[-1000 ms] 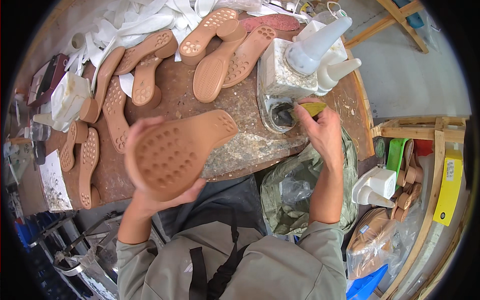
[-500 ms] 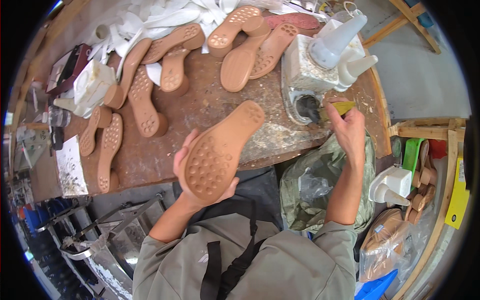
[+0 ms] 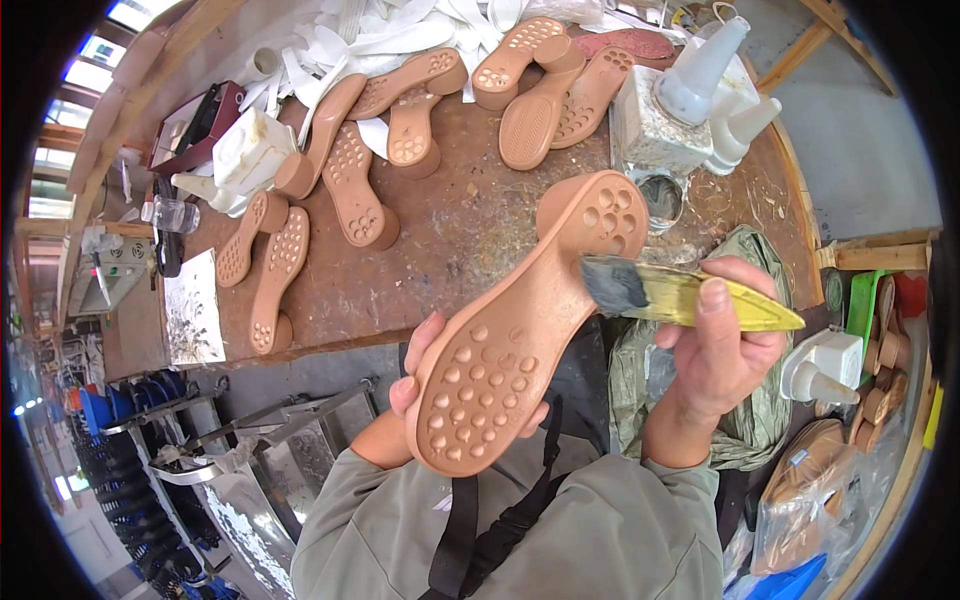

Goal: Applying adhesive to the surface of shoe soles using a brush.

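Observation:
My left hand [image 3: 422, 365] grips a tan heeled shoe sole [image 3: 500, 350] by its wide forefoot end, its dimpled side turned up and its heel pointing away from me. My right hand [image 3: 722, 345] is closed round the yellow handle of a flat brush [image 3: 690, 296]. The dark bristles lie at the sole's narrow waist, by the heel; whether they touch cannot be made out. Behind the heel stands a small round cup [image 3: 662, 200] with dark residue inside. Most of my left fingers are hidden under the sole.
More tan soles [image 3: 352, 190] lie across the brown workbench [image 3: 440, 230], with white insole pieces [image 3: 400, 30] heaped behind. White spouted bottles [image 3: 665, 120] stand at the back right. A green sack [image 3: 745, 420] hangs below the bench edge; metal racks [image 3: 250, 480] stand at lower left.
My right hand has brought the brush out of the cup and over to the sole. My left hand has raised the sole closer, and the view has shifted left.

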A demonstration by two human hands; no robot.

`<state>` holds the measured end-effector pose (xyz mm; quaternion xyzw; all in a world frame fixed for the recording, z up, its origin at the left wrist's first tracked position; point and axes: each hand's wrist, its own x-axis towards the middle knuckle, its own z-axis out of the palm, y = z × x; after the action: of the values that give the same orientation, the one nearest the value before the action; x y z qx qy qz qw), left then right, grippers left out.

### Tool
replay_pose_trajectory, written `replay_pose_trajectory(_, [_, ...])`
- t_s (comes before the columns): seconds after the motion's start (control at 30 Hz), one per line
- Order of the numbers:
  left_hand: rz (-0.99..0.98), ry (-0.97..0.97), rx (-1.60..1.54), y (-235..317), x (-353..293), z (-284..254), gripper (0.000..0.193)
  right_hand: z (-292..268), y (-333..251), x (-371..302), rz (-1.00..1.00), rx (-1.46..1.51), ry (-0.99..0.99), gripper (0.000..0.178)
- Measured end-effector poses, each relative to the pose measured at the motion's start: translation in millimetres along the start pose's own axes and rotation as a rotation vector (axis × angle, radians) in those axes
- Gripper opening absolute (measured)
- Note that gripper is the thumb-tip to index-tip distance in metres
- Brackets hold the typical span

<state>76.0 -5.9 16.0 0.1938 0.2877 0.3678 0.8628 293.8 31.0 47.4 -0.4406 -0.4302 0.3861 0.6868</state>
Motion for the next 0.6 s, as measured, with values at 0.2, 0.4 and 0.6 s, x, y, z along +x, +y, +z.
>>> replay_pose_trajectory(0.2, [-0.011, -0.016, 0.008, -1.7, -23.0, -2.6, 0.090, 12.5, -13.7, -10.2, -0.036, 0.003, -0.013, 0.017])
replay_pose_trajectory(0.4, [0.015, -0.104, 0.008, -14.0, -47.0, -7.1, 0.089, 15.4, -24.4, -10.3, -0.029, 0.037, -0.013, 0.017])
replay_pose_trajectory(0.6, [0.041, -0.204, 0.008, -21.9, -66.4, -17.2, 0.088, 6.3, -32.5, 6.6, -0.063, -0.005, -0.008, 0.017])
